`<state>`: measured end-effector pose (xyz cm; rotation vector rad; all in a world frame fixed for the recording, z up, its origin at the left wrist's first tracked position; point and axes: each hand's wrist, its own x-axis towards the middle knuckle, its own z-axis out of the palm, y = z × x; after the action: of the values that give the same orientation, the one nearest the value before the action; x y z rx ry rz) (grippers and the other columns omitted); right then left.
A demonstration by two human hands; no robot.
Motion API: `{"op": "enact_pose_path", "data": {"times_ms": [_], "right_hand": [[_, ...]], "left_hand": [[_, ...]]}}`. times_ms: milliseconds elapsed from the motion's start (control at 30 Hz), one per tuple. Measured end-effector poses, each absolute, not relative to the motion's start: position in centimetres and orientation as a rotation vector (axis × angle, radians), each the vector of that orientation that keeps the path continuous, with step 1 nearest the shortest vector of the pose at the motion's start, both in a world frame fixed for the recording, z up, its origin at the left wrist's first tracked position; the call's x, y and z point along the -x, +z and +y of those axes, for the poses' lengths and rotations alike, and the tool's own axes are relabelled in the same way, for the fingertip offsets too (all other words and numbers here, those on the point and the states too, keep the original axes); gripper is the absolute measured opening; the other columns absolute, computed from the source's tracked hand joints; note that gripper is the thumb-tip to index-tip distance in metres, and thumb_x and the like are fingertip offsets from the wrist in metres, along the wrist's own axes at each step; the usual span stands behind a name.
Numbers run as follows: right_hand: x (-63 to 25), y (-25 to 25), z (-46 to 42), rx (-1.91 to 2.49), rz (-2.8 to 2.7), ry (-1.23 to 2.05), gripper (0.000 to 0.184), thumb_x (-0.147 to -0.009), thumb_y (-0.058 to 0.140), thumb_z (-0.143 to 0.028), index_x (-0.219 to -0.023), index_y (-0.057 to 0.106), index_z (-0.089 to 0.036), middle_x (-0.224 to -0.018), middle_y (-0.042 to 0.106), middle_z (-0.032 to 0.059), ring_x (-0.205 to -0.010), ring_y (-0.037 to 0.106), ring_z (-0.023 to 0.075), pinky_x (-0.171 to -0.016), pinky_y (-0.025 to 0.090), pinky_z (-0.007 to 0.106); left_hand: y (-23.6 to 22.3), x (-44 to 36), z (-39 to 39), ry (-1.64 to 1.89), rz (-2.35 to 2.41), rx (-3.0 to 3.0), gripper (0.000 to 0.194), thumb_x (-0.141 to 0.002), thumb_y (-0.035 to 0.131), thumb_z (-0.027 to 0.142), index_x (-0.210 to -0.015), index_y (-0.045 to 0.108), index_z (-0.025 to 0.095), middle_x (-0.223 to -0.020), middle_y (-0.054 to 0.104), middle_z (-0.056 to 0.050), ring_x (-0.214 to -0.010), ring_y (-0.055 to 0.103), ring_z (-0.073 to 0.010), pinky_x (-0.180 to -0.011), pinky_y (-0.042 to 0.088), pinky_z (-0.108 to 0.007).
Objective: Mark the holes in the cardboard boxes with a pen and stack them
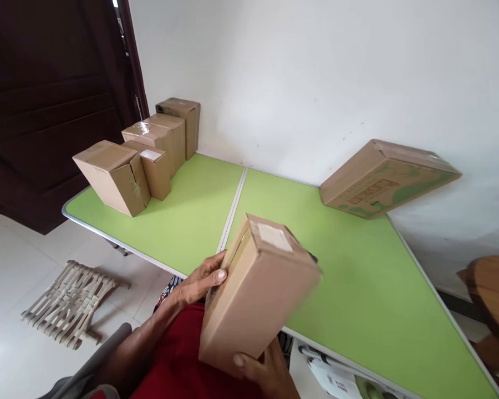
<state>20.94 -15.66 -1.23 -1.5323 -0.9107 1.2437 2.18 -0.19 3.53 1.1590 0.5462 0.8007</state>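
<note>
Between my two hands a brown cardboard box [266, 282] is held tilted above the near edge of the green table. A pale label [274, 237] sits on its upper end. My left hand [208, 279] presses against the box's left side, thumb on the cardboard, other fingers partly hidden behind it. Around the lower right corner curls my right hand [264, 370], thumb showing on the near face and the remaining fingers out of sight. Just behind the box, a small dark thing [313, 257] peeks out; I cannot make out what it is.
Several cardboard boxes, including a front one [110, 174], stand at the table's [191, 221] left end. A green-printed box [386, 180] stands by the wall at right. A woven folding stool [70, 302] is on the floor. Papers [332, 377] lie beneath the table.
</note>
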Motion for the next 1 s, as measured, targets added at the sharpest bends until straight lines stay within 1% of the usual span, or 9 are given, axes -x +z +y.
{"op": "enact_pose_path", "data": {"times_ms": [133,300,400,467,600,700,767,867,1000], "right_hand": [[-21.9,0.1,-16.1,1.366,-0.64,1.541,0.069,-0.07,0.07,-0.076,-0.123,0.078,-0.031,-0.112,0.08,0.0152,-0.11,0.077,0.0413,-0.088,0.064,0.054],[-22.4,0.2,-14.2,1.279,-0.693,1.458,0.061,-0.082,0.073,-0.076,-0.121,0.08,-0.03,-0.124,0.08,0.0152,-0.124,0.073,0.0436,-0.102,0.06,0.057],[-22.4,1.6,-12.9,1.23,-0.827,1.26,0.075,-0.082,0.079,-0.073,-0.143,0.069,-0.031,-0.149,0.069,0.0146,-0.143,0.06,0.0433,-0.112,0.055,0.055],[-22.0,3.1,-12.4,1.305,-0.879,1.142,0.086,-0.081,0.084,-0.068,-0.154,0.059,-0.031,-0.155,0.064,0.0149,-0.144,0.059,0.0426,-0.109,0.057,0.052],[-20.8,6.2,-12.1,1.443,-0.789,1.116,0.078,-0.09,0.079,-0.062,-0.158,0.055,-0.031,-0.153,0.067,0.0117,-0.138,0.062,0.0401,-0.107,0.057,0.048],[-20.5,7.4,-12.3,1.324,-0.578,1.3,0.076,-0.088,0.078,-0.067,-0.154,0.062,-0.033,-0.146,0.074,0.0087,-0.135,0.067,0.0411,-0.105,0.059,0.048],[-20.7,7.5,-12.6,1.289,-0.405,1.468,0.073,-0.087,0.076,-0.072,-0.146,0.07,-0.03,-0.13,0.082,0.0102,-0.124,0.073,0.0426,-0.098,0.062,0.051],[-21.0,6.8,-13.1,1.348,-0.17,1.675,0.074,-0.086,0.07,-0.081,-0.128,0.082,-0.022,-0.104,0.086,0.0137,-0.108,0.08,0.0442,-0.091,0.066,0.055],[-21.5,5.4,-13.4,1.396,-0.064,1.784,0.078,-0.08,0.069,-0.089,-0.11,0.088,-0.019,-0.09,0.085,0.016,-0.098,0.082,0.0454,-0.087,0.067,0.057]], "left_hand": [[3.4,-2.2,0.4,0.715,0.508,-1.019,0.093,-0.074,0.083,0.075,-0.142,0.07,0.013,-0.122,0.08,-0.018,-0.113,0.077,-0.0412,-0.088,0.062,-0.043],[3.8,-2.8,0.1,0.777,0.562,-0.947,0.087,-0.078,0.085,0.065,-0.145,0.064,0.015,-0.127,0.079,-0.017,-0.105,0.079,-0.0371,-0.079,0.063,-0.038],[5.0,-2.8,-0.4,0.842,0.657,-1.019,0.083,-0.081,0.089,0.054,-0.15,0.059,0.02,-0.138,0.074,-0.015,-0.119,0.075,-0.0377,-0.088,0.063,-0.04],[5.9,-2.9,-0.8,0.845,0.699,-1.111,0.086,-0.083,0.089,0.053,-0.156,0.053,0.023,-0.149,0.069,-0.014,-0.131,0.068,-0.0399,-0.1,0.061,-0.045],[6.8,-2.9,-1.1,0.889,0.737,-1.296,0.093,-0.093,0.078,0.06,-0.17,0.037,0.027,-0.174,0.044,-0.013,-0.161,0.039,-0.0434,-0.13,0.039,-0.055],[7.1,-2.7,-0.3,0.951,0.718,-1.413,0.094,-0.099,0.063,0.068,-0.175,0.022,0.03,-0.186,0.018,-0.008,-0.171,0.015,-0.0405,-0.138,0.022,-0.055],[7.3,-2.4,0.7,1.007,0.72,-1.47,0.093,-0.101,0.056,0.072,-0.176,0.02,0.031,-0.187,0.012,-0.006,-0.172,0.011,-0.0385,-0.139,0.017,-0.054],[7.9,-2.1,2.1,1.034,0.807,-1.501,0.09,-0.1,0.057,0.074,-0.173,0.028,0.03,-0.183,0.023,-0.008,-0.168,0.022,-0.0381,-0.137,0.023,-0.051],[7.9,-2.0,2.8,0.945,0.894,-1.402,0.082,-0.095,0.067,0.072,-0.157,0.042,0.026,-0.158,0.054,-0.012,-0.14,0.056,-0.0356,-0.114,0.049,-0.045]]}}
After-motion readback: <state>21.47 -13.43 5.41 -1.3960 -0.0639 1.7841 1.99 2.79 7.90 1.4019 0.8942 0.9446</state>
